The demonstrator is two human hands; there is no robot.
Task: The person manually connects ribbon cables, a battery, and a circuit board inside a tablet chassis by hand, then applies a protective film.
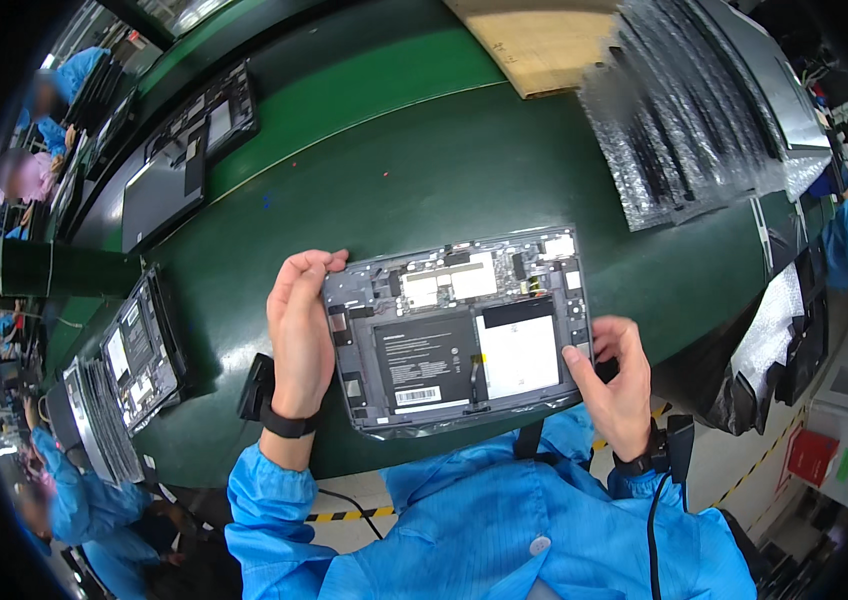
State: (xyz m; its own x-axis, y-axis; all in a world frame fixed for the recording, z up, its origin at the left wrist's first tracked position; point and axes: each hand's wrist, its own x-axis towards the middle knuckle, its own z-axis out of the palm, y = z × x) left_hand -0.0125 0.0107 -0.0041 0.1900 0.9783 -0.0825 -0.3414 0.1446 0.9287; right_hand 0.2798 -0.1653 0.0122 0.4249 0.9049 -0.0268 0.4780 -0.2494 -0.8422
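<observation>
An opened tablet (pixel 519 365) with bare circuit boards and a dark battery block faces up in front of me, close to the table's near edge. My left hand (pixel 299 325) grips its left side, fingers curled at the upper left corner. On the opposite side, my right hand (pixel 616 380) holds the right edge, its thumb on top of the frame and its fingers at the rim. Clear film shows along the tablet's lower edge. Both wrists wear black bands.
More opened tablets (pixel 139 355) are stacked at the left edge of the green table (pixel 404 190). Others (pixel 209 120) lie at the upper left. A row of bubble-wrap sleeves (pixel 684 120) stands at the far right beside a tan board (pixel 539 40). Several people in blue work nearby.
</observation>
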